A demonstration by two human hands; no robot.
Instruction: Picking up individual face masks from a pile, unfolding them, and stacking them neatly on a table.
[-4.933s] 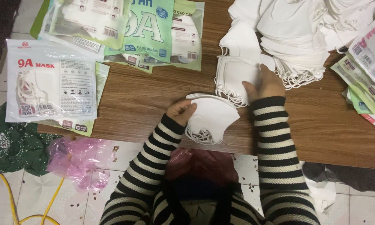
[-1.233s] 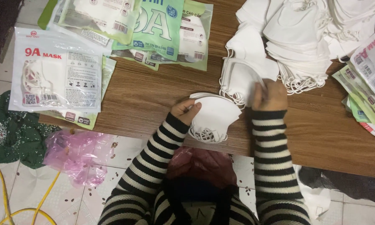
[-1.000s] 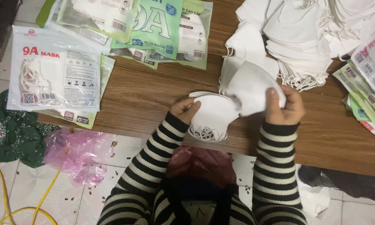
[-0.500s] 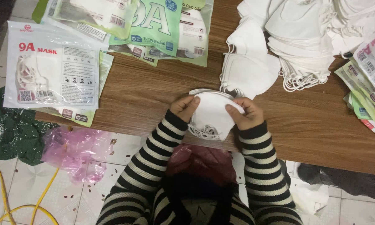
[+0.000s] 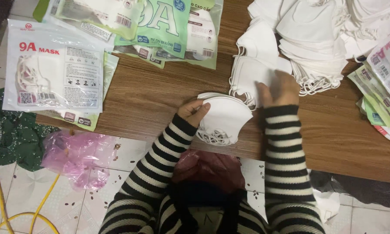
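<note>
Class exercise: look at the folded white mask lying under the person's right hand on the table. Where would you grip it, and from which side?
Probably pinch the folded white mask at its near right edge beside the right hand, coming from the person's side. It lies flat, its ear loops trail left, and the mask pile crowds its far side.

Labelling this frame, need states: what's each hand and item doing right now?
left hand: gripping the small mask stack
small mask stack: nested, at table edge, ear loops hanging
right hand: flat on the loose masks
loose masks: lying flat, unpacked
big mask pile: heaped
packaged masks: sealed, flat
pink bag: crumpled on floor
</note>
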